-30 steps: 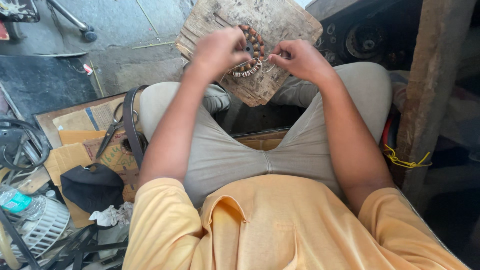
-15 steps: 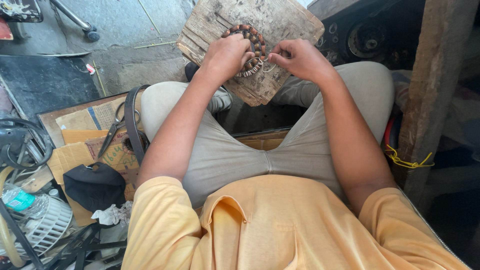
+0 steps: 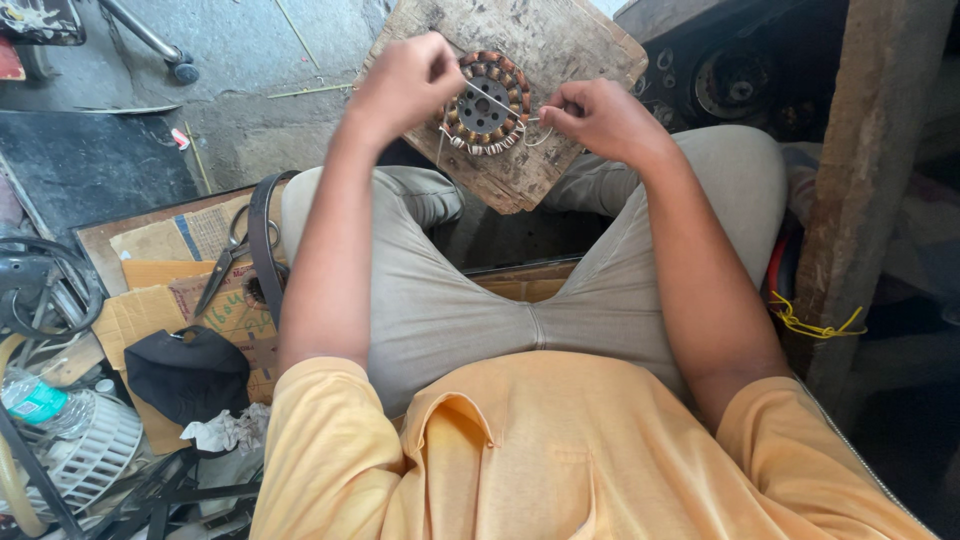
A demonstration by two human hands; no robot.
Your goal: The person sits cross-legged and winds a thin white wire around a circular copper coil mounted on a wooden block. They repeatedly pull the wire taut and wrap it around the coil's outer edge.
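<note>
A round motor stator (image 3: pixel 487 103) with copper-wound coils lies on a worn wooden board (image 3: pixel 560 50) in front of my knees. My left hand (image 3: pixel 405 85) is closed at the stator's left edge, pinching a thin white thread (image 3: pixel 500 104) that runs across the ring. My right hand (image 3: pixel 598 118) is closed on the thread's other end just right of the stator. The thread looks taut between both hands. I sit with knees apart in grey trousers and a yellow shirt.
Scissors (image 3: pixel 228 262) and a dark strap (image 3: pixel 262 240) lie on cardboard (image 3: pixel 165 300) at my left, beside a black cap (image 3: pixel 188 372), a white fan grille (image 3: pixel 85 462) and a plastic bottle (image 3: pixel 35 400). A wooden post (image 3: pixel 860 170) stands at right; dark machine parts (image 3: pixel 735 80) sit behind.
My left hand has shifted left off the stator, uncovering it. Both hands now stretch the thread across the ring.
</note>
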